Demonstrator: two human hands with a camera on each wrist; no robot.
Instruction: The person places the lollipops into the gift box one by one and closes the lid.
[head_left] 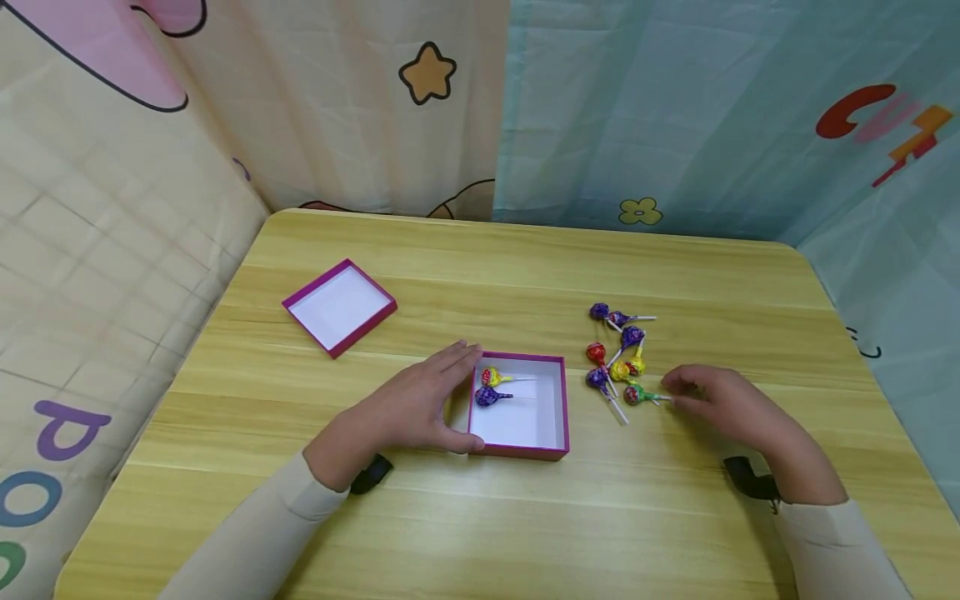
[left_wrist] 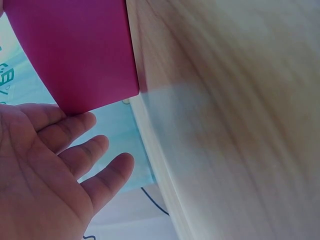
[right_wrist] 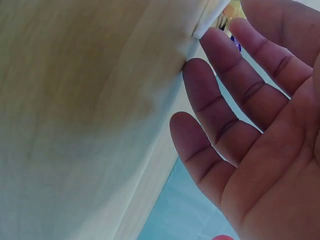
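My left hand (head_left: 412, 404) spans the left side of an open magenta box (head_left: 525, 453), thumb at the near corner and fingers at the far one, holding it between them. Inside the box lie a yellow lollipop (head_left: 490, 377) and a purple lollipop (head_left: 487, 397). On the right, my right hand (head_left: 723, 404) has its fingers parted beside the white stick of a green lollipop (head_left: 634, 394). In the right wrist view the stick's end (right_wrist: 200, 33) shows right at the fingertips, not enclosed by them.
Several more lollipops lie in a loose cluster right of the box, among them a red one (head_left: 596, 352) and a purple one (head_left: 632, 337). A matching magenta lid (head_left: 363, 332) lies hollow side up at the back left. Curtains stand behind the wooden table (head_left: 480, 533).
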